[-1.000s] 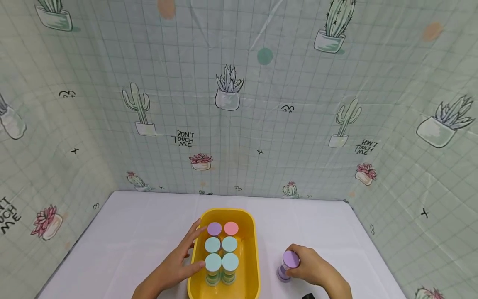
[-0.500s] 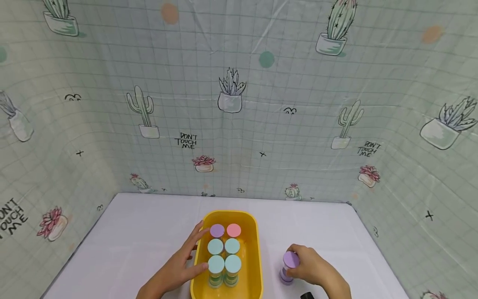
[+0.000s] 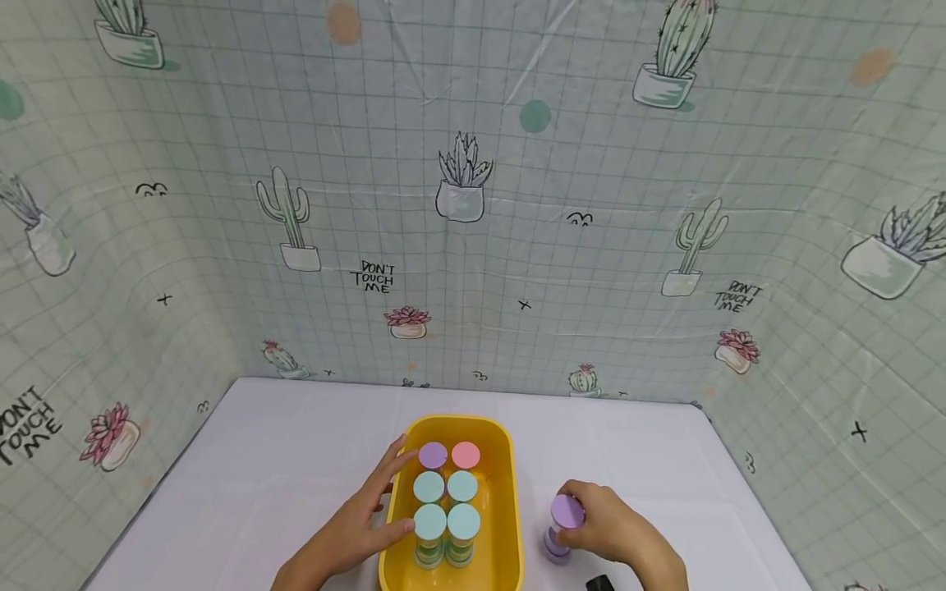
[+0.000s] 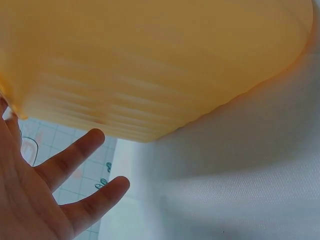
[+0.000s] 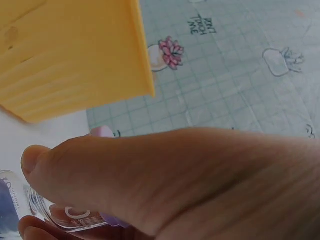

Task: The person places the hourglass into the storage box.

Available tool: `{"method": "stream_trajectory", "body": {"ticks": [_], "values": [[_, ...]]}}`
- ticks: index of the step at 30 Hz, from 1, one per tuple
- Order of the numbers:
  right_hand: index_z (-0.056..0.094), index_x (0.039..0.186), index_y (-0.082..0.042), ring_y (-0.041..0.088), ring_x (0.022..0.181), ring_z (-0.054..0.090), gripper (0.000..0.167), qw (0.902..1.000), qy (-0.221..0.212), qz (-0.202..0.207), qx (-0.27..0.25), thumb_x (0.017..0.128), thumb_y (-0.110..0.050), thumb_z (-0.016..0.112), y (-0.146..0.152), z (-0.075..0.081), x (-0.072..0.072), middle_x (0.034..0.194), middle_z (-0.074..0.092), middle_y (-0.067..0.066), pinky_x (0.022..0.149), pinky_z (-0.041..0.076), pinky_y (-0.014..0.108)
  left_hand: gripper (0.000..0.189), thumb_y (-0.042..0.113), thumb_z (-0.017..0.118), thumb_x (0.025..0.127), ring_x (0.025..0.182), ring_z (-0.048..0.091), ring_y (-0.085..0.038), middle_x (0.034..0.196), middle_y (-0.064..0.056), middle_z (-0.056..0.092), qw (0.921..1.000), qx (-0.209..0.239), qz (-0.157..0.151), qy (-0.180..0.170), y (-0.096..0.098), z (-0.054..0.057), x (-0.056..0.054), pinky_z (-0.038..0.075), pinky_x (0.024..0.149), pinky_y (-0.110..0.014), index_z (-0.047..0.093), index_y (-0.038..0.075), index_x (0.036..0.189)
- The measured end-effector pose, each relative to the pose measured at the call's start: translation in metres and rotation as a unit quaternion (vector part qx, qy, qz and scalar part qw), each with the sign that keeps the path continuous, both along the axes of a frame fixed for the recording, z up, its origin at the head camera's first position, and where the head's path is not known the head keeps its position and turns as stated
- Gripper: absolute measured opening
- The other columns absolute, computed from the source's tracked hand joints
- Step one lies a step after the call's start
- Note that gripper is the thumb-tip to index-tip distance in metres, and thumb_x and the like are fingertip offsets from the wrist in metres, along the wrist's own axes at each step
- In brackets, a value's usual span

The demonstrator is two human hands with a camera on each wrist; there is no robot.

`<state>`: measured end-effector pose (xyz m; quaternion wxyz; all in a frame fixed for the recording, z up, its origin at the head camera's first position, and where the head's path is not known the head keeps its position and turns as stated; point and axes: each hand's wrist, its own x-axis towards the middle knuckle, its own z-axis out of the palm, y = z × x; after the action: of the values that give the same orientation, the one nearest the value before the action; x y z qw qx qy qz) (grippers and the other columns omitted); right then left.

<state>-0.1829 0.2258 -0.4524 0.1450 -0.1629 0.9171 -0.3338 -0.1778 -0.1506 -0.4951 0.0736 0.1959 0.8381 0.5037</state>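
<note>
In the head view my right hand (image 3: 609,525) grips a small clear jar with a purple lid (image 3: 567,511), right of the yellow tray (image 3: 510,492). Close up in the right wrist view, thumb and fingers wrap the clear jar (image 5: 80,217), which has white print and purple colour in its lower part. My left hand (image 3: 355,521) rests at the tray's left side, thumb and index fingertip over the rim. Two straight, spread fingers (image 4: 95,207) show just outside the tray wall in the left wrist view.
Inside the tray stand several teal-lidded jars (image 3: 430,521), behind them a purple-lidded jar (image 3: 432,455) and a pink-lidded one (image 3: 466,455). A black object (image 3: 600,583) shows beside the right wrist. Cactus-print cloth (image 3: 458,271) walls the white table (image 3: 310,443).
My right hand has shifted slightly left with the purple-lidded jar, closer to the tray. The head view has drifted a little. My left hand keeps its place on the tray.
</note>
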Motion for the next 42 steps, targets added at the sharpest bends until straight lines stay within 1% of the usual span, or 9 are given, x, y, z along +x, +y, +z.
{"method": "stream_trajectory", "body": {"ticks": [8, 13, 18, 21, 24, 29, 33, 36, 42], "values": [[0.066, 0.112, -0.006, 0.015, 0.081, 0.062, 0.035, 0.9996, 0.014, 0.021, -0.009, 0.082, -0.016, 0.082, -0.017, 0.022, 0.001, 0.094, 0.069, 0.001, 0.07, 0.054, 0.028, 0.074, 0.034, 0.067, 0.097, 0.135, 0.048, -0.042, 0.175, -0.005, 0.003, 0.9999, -0.001, 0.007, -0.01, -0.004, -0.004, 0.005, 0.049, 0.092, -0.06, 0.03, 0.03, 0.162], [0.065, 0.114, -0.006, 0.014, 0.081, 0.062, 0.035, 0.9986, 0.037, 0.036, -0.011, 0.085, -0.018, 0.082, -0.024, 0.042, -0.001, 0.096, 0.07, 0.002, 0.07, 0.056, 0.029, 0.075, 0.035, 0.067, 0.097, 0.134, 0.048, -0.039, 0.175, -0.004, 0.003, 0.9998, -0.009, 0.01, -0.014, -0.005, -0.005, 0.006, 0.049, 0.092, -0.059, 0.03, 0.03, 0.162], [0.065, 0.113, -0.008, 0.011, 0.079, 0.062, 0.032, 0.9971, 0.066, 0.039, 0.0, 0.088, -0.018, 0.08, -0.032, 0.067, -0.002, 0.095, 0.07, 0.001, 0.07, 0.055, 0.026, 0.076, 0.035, 0.067, 0.097, 0.135, 0.048, -0.042, 0.175, -0.004, 0.003, 0.9999, -0.01, 0.005, -0.008, -0.005, -0.004, 0.005, 0.049, 0.094, -0.063, 0.03, 0.026, 0.163], [0.065, 0.112, -0.009, 0.009, 0.078, 0.062, 0.029, 0.9951, 0.086, 0.049, -0.001, 0.089, -0.018, 0.079, -0.037, 0.079, -0.004, 0.092, 0.07, -0.002, 0.07, 0.054, 0.024, 0.076, 0.035, 0.067, 0.097, 0.135, 0.048, -0.044, 0.175, -0.006, 0.003, 1.0, -0.009, 0.0, -0.001, -0.004, -0.004, 0.005, 0.049, 0.094, -0.066, 0.029, 0.026, 0.163], [0.065, 0.113, -0.009, 0.007, 0.075, 0.063, 0.028, 0.9934, 0.092, 0.068, -0.005, 0.089, -0.017, 0.078, -0.043, 0.089, -0.006, 0.089, 0.07, -0.004, 0.069, 0.054, 0.024, 0.077, 0.037, 0.068, 0.096, 0.132, 0.05, -0.041, 0.175, -0.004, 0.003, 0.9998, -0.019, 0.001, -0.003, -0.004, -0.004, 0.004, 0.05, 0.093, -0.062, 0.029, 0.029, 0.162], [0.065, 0.112, -0.008, 0.011, 0.073, 0.065, 0.026, 0.9926, 0.08, 0.091, -0.003, 0.088, -0.012, 0.075, -0.053, 0.099, -0.007, 0.088, 0.07, -0.004, 0.068, 0.055, 0.024, 0.079, 0.041, 0.07, 0.094, 0.13, 0.051, -0.036, 0.175, 0.001, 0.003, 0.9994, -0.031, 0.001, -0.013, -0.005, -0.001, 0.002, 0.049, 0.096, -0.06, 0.03, 0.036, 0.161], [0.065, 0.111, -0.006, 0.013, 0.073, 0.065, 0.025, 0.9921, 0.077, 0.099, 0.008, 0.088, -0.009, 0.074, -0.058, 0.104, -0.007, 0.089, 0.07, -0.001, 0.069, 0.056, 0.024, 0.08, 0.04, 0.07, 0.094, 0.131, 0.051, -0.035, 0.175, 0.002, 0.003, 0.9995, -0.03, -0.004, -0.01, -0.006, 0.0, 0.0, 0.048, 0.099, -0.062, 0.03, 0.033, 0.162], [0.065, 0.111, -0.006, 0.012, 0.072, 0.064, 0.025, 0.9919, 0.076, 0.101, 0.016, 0.088, -0.009, 0.074, -0.058, 0.108, -0.008, 0.089, 0.07, -0.001, 0.07, 0.056, 0.024, 0.081, 0.041, 0.07, 0.093, 0.13, 0.052, -0.035, 0.175, 0.002, 0.003, 0.9994, -0.033, -0.002, -0.009, -0.005, 0.001, 0.0, 0.048, 0.1, -0.062, 0.03, 0.029, 0.163], [0.065, 0.112, -0.008, 0.008, 0.071, 0.063, 0.025, 0.9921, 0.086, 0.09, 0.016, 0.089, -0.012, 0.073, -0.054, 0.118, -0.008, 0.087, 0.069, -0.004, 0.069, 0.055, 0.024, 0.08, 0.042, 0.07, 0.093, 0.132, 0.051, -0.035, 0.175, 0.002, 0.004, 0.9992, -0.039, -0.001, -0.008, -0.005, 0.005, -0.002, 0.048, 0.102, -0.062, 0.03, 0.032, 0.162]]}}
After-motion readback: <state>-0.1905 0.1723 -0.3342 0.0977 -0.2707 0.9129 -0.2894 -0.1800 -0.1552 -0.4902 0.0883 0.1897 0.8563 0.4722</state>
